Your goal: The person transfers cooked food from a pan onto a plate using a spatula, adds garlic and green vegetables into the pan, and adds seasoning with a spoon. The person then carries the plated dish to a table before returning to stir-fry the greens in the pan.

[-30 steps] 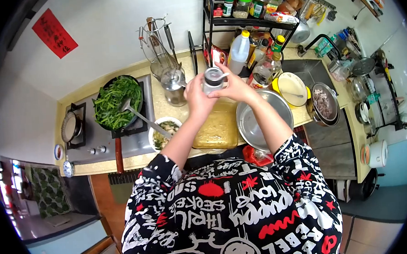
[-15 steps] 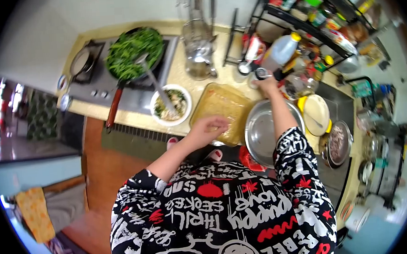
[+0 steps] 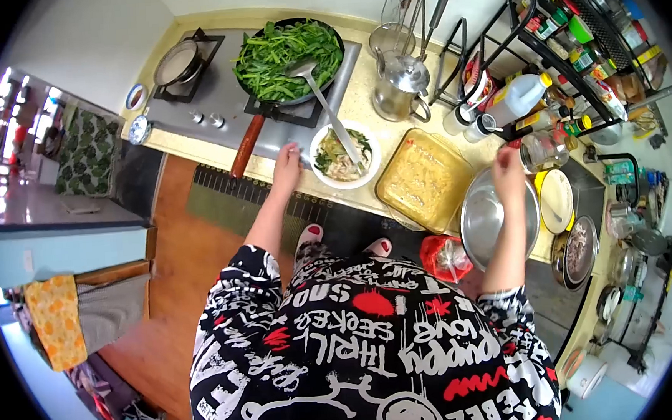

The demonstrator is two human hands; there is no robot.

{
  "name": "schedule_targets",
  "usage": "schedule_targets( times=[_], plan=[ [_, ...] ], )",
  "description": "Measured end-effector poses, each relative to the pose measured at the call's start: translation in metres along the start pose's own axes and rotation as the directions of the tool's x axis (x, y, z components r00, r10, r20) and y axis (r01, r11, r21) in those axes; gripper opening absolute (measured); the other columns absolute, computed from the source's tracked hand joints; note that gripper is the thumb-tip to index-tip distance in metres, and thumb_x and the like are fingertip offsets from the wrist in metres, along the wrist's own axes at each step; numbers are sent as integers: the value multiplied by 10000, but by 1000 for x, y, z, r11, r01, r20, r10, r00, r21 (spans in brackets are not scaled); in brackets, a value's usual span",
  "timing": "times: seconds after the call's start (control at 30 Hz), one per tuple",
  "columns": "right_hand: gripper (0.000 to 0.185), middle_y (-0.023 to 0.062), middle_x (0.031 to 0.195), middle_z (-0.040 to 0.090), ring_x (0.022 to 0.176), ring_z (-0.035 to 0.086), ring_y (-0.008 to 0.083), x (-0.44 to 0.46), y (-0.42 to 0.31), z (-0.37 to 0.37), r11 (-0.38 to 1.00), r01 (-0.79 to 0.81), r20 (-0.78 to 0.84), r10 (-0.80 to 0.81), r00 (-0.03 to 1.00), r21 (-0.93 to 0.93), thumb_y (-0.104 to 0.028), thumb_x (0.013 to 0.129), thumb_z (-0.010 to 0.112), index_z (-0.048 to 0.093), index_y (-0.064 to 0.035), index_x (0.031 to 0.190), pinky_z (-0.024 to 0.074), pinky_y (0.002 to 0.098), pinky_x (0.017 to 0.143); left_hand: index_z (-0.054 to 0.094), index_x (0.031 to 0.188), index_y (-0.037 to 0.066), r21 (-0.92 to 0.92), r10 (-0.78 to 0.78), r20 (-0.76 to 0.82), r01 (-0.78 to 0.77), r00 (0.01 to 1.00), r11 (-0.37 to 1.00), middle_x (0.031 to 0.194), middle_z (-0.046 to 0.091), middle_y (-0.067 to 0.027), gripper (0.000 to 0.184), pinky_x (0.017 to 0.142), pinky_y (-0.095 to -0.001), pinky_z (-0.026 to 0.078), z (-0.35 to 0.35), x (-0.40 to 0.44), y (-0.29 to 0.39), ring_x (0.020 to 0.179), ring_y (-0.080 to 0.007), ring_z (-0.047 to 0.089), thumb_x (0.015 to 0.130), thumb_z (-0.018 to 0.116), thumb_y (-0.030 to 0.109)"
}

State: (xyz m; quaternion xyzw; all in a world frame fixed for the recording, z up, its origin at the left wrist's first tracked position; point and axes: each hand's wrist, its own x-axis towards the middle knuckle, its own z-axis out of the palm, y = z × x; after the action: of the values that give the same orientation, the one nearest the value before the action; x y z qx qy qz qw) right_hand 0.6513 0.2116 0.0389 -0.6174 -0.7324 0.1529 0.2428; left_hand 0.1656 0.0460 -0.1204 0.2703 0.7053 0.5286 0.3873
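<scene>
My left hand [image 3: 288,163] is beside the front edge of the stove, between the wok's wooden handle [image 3: 248,144] and a white bowl [image 3: 373,173] of meat and greens. Its fingers are loosely bent, with nothing visible in them. My right hand [image 3: 508,170] hovers over the rim of a steel basin [image 3: 482,228], near two small lidded jars [image 3: 481,128]. Its fingers are bunched; anything between them is hidden. A metal spatula [image 3: 332,115] reaches from the leafy greens [image 3: 284,55] in the wok down to the white bowl. A square amber glass dish [image 3: 419,178] holds a pale mixture.
A steel pot [image 3: 396,91] with utensils stands behind the bowl. On the right are a large plastic bottle [image 3: 520,100], a black spice rack [image 3: 521,25], a yellow-handled bowl [image 3: 555,196] and a pan of minced food [image 3: 581,249]. A red bag [image 3: 443,257] hangs below the counter.
My right hand has come away from the small jar and drawn back over the basin. My left hand has moved left, from above the glass dish to beside the stove. The view has shifted.
</scene>
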Motion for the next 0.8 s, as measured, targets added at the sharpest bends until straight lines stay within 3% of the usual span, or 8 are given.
schedule_targets(
  times=[0.1, 0.13, 0.2, 0.23, 0.27, 0.33, 0.43, 0.8],
  plan=[
    [178, 79, 950, 668, 894, 653, 198, -81, -109, 29, 865, -171, 469, -82, 879, 471, -168, 959, 559, 600, -53, 1089, 517, 335, 830, 583, 1284, 93, 72, 79, 113, -88, 990, 994, 895, 615, -62, 354, 686, -270, 482, 6, 32, 5, 748, -135, 574, 1029, 492, 322],
    [230, 80, 986, 692, 891, 665, 191, -104, -119, 61, 878, -28, 584, -295, 756, 478, -177, 973, 537, 605, -45, 1149, 513, 316, 850, 595, 1292, 84, 101, 100, 153, -116, 983, 988, 894, 630, -85, 370, 746, -290, 499, 11, 38, 8, 794, -155, 602, 1027, 500, 325],
    [424, 118, 1054, 708, 937, 674, 178, -139, -174, 93, 819, -397, 888, -267, 374, 414, -271, 1022, 505, 495, -62, 1391, 510, 286, 851, 618, 1275, 99, 146, 48, 237, -84, 970, 986, 1146, 684, -172, 365, 925, -342, 479, 18, 41, 26, 1065, -260, 650, 1022, 499, 334],
    [511, 125, 1035, 697, 918, 669, 175, -152, -187, 121, 833, -478, 932, -113, 346, 279, -302, 1037, 485, 367, -74, 1479, 527, 295, 804, 622, 1265, 89, 182, 93, 268, -145, 959, 973, 1138, 686, -182, 364, 924, -341, 480, 20, 42, 31, 1076, -268, 652, 1022, 498, 330],
    [574, 117, 1043, 679, 904, 660, 166, -158, -196, 145, 786, -575, 919, 23, 394, 227, -301, 1046, 461, 230, -90, 1527, 542, 306, 737, 627, 1255, 80, 212, 139, 300, -208, 944, 955, 1129, 688, -193, 363, 923, -341, 481, 22, 43, 33, 1088, -277, 653, 1021, 497, 326],
    [559, 128, 1080, 653, 877, 676, 178, -158, -209, 188, 493, -754, 795, 184, 578, 434, -264, 1064, 402, 154, -112, 1541, 548, 306, 682, 632, 1241, 68, 252, 138, 319, -224, 938, 941, 1118, 691, -190, 355, 913, -341, 485, 22, 50, 23, 1069, -292, 660, 1019, 499, 310],
    [487, 159, 1096, 653, 833, 700, 227, -153, -211, 236, 259, -667, 583, 334, 741, 699, -230, 1077, 340, 160, -119, 1515, 567, 313, 703, 639, 1227, 55, 203, 144, 361, -228, 921, 952, 1098, 699, -180, 345, 897, -341, 492, 19, 59, 12, 1038, -301, 670, 1016, 501, 292],
    [548, 121, 939, 674, 725, 682, 182, -178, -228, 226, 225, -586, 462, 426, 778, 779, -154, 1048, 398, 186, -129, 1552, 564, 285, 654, 629, 1227, -15, 37, 99, 346, -119, 933, 992, 1089, 710, -153, 330, 878, -313, 490, -14, 8, 24, 1000, -185, 653, 1027, 489, 208]
  ],
)
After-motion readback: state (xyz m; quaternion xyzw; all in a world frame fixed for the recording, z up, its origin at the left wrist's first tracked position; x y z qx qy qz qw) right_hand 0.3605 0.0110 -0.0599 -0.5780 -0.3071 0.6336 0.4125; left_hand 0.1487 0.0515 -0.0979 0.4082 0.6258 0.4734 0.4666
